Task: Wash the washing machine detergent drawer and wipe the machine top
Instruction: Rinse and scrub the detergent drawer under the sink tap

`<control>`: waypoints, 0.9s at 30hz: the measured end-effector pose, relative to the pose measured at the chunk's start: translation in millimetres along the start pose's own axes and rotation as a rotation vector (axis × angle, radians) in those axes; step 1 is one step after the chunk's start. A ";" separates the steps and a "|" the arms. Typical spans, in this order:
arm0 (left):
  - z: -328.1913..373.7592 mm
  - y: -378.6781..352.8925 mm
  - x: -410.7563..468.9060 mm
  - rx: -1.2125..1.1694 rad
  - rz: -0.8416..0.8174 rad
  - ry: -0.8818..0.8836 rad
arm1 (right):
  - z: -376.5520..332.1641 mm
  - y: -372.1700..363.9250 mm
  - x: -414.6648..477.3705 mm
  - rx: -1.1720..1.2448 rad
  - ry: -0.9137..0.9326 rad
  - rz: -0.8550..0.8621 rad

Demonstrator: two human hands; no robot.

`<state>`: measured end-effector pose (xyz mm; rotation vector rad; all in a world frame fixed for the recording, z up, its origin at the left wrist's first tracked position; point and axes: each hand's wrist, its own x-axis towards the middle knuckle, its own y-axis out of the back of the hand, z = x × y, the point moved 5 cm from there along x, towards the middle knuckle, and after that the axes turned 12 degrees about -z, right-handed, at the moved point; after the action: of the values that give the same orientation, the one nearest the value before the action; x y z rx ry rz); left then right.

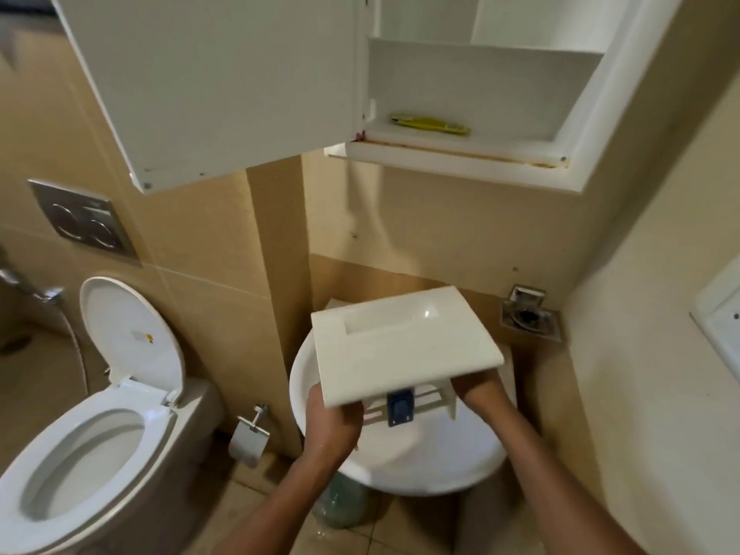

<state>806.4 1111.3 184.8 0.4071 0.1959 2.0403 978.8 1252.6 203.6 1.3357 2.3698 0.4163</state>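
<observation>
I hold the white detergent drawer (404,346) with both hands, its flat front panel with a recessed handle facing up at me. A blue siphon cap (399,406) shows on the drawer body under the panel. My left hand (332,422) grips the drawer's left underside. My right hand (476,390) grips its right side, partly hidden by the panel. The drawer hangs over a round white basin (440,462) standing on the floor. The washing machine is not in view.
An open toilet (80,446) stands at the left, with a flush plate (84,222) and a paper holder (250,432) nearby. A white wall cabinet (460,150) hangs open overhead, a yellow item (430,124) on its shelf. A floor drain (528,318) lies at the right. A greenish bottle (340,502) lies beside the basin.
</observation>
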 end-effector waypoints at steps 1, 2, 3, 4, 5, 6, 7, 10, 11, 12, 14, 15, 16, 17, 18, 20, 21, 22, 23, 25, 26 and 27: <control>7.9 2.8 6.3 0.045 0.021 0.045 | -20.5 7.3 -3.9 0.043 0.030 0.051; 17.5 6.6 14.7 0.103 0.029 0.083 | -38.6 14.0 -8.9 0.042 0.083 0.085; 32.5 12.6 23.5 0.151 0.048 0.105 | -58.4 23.0 -15.1 0.009 0.116 0.115; 48.9 20.1 30.1 0.195 0.080 0.092 | -70.9 32.8 -21.0 -0.049 0.154 0.151; 67.9 27.7 35.6 0.225 0.119 0.027 | -85.4 43.3 -29.3 -0.102 0.220 0.194; 85.9 35.4 39.6 0.212 0.164 -0.077 | -97.0 51.5 -38.8 -0.117 0.316 0.271; 104.1 41.7 38.0 0.188 0.195 -0.190 | -109.1 57.4 -52.0 -0.111 0.431 0.351; 114.8 42.1 24.6 0.268 0.241 -0.358 | -106.3 41.3 -84.4 -0.186 0.600 0.709; 93.6 35.0 27.4 0.312 0.206 -0.279 | -81.7 25.6 -80.0 -0.220 0.523 0.737; 62.2 25.4 36.0 0.352 0.110 -0.126 | -51.1 11.6 -61.8 -0.177 0.370 0.631; -7.6 6.5 43.4 0.437 -0.216 0.371 | 21.5 -26.5 -26.9 -0.035 -0.217 0.175; -29.6 0.2 35.4 0.475 -0.369 0.556 | 48.7 -43.7 -25.4 -0.031 -0.442 -0.010; -46.2 -5.3 29.3 0.486 -0.459 0.623 | 66.1 -52.7 -25.4 -0.040 -0.521 -0.069; -52.3 -7.3 27.7 0.493 -0.472 0.615 | 73.9 -54.2 -23.4 -0.049 -0.520 -0.051; -47.8 -6.2 29.4 0.488 -0.461 0.571 | 68.6 -50.6 -23.6 -0.061 -0.480 -0.003; -18.2 5.2 38.9 0.499 -0.380 0.421 | 27.1 -33.3 -33.6 -0.082 -0.350 0.101; 3.1 13.7 47.3 0.486 -0.303 0.326 | 3.5 -19.7 -35.8 -0.092 -0.250 0.158; 28.3 23.3 55.1 0.445 -0.194 0.203 | -22.5 -2.1 -36.8 -0.101 -0.114 0.260; 55.3 32.0 61.1 0.394 -0.082 0.064 | -51.5 18.7 -42.4 -0.126 0.044 0.415; 102.5 43.9 59.9 0.326 0.077 -0.242 | -91.2 38.2 -62.2 -0.199 0.355 0.731; 115.2 47.1 54.3 0.310 0.116 -0.346 | -95.1 34.8 -72.1 -0.258 0.426 0.854; 118.3 47.9 49.1 0.314 0.137 -0.394 | -81.8 25.1 -75.5 -0.283 0.417 0.930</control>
<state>788.9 1127.3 319.5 1.0304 0.2513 2.0191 994.8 1194.7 300.7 2.2980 1.6893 1.3300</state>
